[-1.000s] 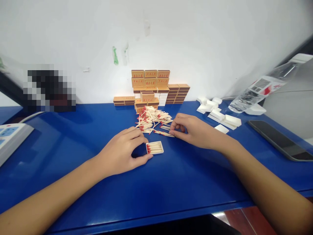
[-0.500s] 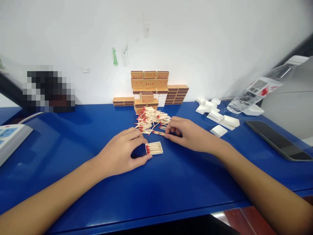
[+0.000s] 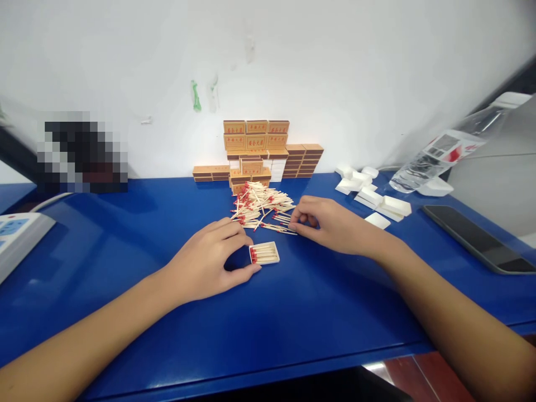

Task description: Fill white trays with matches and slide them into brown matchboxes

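A small white tray (image 3: 277,252) with several red-headed matches lies on the blue table. My left hand (image 3: 213,259) grips the tray's left end between thumb and fingers. Beyond it, a loose heap of matches (image 3: 262,201) spreads in front of the stacked matchboxes. My right hand (image 3: 322,223) is at the heap's right edge, thumb and forefinger pinched together by the ends of a few matches; what is between the fingertips is too small to make out.
Brown matchboxes (image 3: 256,142) are stacked against the wall. White empty trays (image 3: 368,195), a tilted plastic bottle (image 3: 439,151) and a phone (image 3: 477,239) lie to the right. A white device (image 3: 25,240) stands at the left edge of the blue table (image 3: 251,329).
My right hand has moved slightly right and up, uncovering more match ends. My left hand and the tray in it have stayed put.
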The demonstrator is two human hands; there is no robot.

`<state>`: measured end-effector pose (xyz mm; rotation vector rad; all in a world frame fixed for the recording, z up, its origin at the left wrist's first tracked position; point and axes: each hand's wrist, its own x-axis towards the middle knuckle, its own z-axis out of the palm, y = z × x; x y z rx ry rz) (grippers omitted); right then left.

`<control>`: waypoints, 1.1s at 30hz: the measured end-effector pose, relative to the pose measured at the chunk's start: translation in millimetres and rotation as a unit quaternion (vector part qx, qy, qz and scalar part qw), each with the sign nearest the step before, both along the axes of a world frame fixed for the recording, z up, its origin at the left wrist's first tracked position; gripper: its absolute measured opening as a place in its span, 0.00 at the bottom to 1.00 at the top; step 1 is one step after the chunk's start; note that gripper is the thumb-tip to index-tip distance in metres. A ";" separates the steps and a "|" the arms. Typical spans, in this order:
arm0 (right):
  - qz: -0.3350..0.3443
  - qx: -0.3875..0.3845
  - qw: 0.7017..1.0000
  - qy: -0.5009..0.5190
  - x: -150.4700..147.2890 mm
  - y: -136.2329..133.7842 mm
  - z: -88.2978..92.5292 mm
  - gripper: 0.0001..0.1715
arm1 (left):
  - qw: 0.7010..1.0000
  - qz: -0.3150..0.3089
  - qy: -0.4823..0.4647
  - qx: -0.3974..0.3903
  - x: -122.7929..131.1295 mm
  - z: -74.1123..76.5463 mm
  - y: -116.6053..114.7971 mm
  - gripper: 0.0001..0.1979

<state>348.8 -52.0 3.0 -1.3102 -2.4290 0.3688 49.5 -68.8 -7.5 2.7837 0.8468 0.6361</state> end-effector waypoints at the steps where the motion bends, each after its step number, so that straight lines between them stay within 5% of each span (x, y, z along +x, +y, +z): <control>1: 0.003 -0.005 1.000 0.004 -1.3 -0.9 0.0 0.10 | 1.000 0.000 -0.001 0.000 0.0 0.1 0.0 0.13; 19: -0.012 -0.079 0.996 -0.041 12.3 -1.9 2.6 0.11 | 1.000 -0.003 -0.002 0.002 -0.7 -0.7 -0.5 0.14; 29: -0.002 -0.039 0.999 -0.015 1.7 -4.4 5.2 0.11 | 1.000 -0.001 0.001 0.002 -0.1 -0.9 0.0 0.13; 33: 0.030 -0.156 0.987 0.009 11.2 -15.6 26.2 0.12 | 1.000 0.000 -0.002 0.009 -0.8 -1.9 -0.2 0.14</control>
